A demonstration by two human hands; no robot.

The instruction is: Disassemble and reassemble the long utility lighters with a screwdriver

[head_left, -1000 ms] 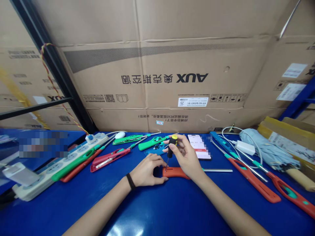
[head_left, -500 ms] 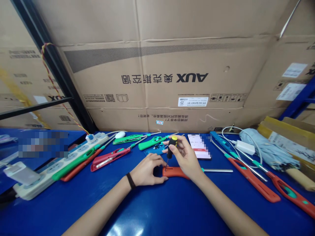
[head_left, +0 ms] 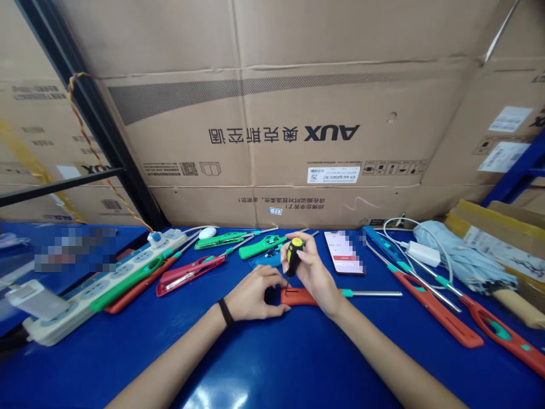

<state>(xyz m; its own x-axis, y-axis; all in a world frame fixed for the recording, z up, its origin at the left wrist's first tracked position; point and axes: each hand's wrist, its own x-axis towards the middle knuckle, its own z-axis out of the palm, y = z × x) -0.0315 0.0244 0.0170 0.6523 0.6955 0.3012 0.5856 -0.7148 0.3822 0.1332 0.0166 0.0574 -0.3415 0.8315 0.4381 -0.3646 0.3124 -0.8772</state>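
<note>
An orange long-necked gas lighter (head_left: 301, 297) lies flat on the blue table, its metal tube pointing right. My left hand (head_left: 252, 292) grips the lighter's left end between thumb and fingers. In my right hand (head_left: 317, 278) is a small black and yellow screwdriver (head_left: 293, 260), held by its handle and leaning slightly. The screwdriver's shaft points down at the left part of the lighter's handle. Its tip appears to touch there, though a screw is too small to make out. My right hand covers part of the lighter's middle.
Opened green lighter (head_left: 221, 241) and red lighter (head_left: 189, 275) lie behind on the left, beside a white power strip (head_left: 93, 289). Behind my right hand is a phone (head_left: 340, 255). Several lighters, including an orange one (head_left: 443, 315), a charger (head_left: 423, 254) and a blue umbrella (head_left: 464, 255) lie right.
My right hand has turned and shifted slightly left, with the screwdriver handle now lower and tipped more toward me. The left hand and the lighter have stayed in place.
</note>
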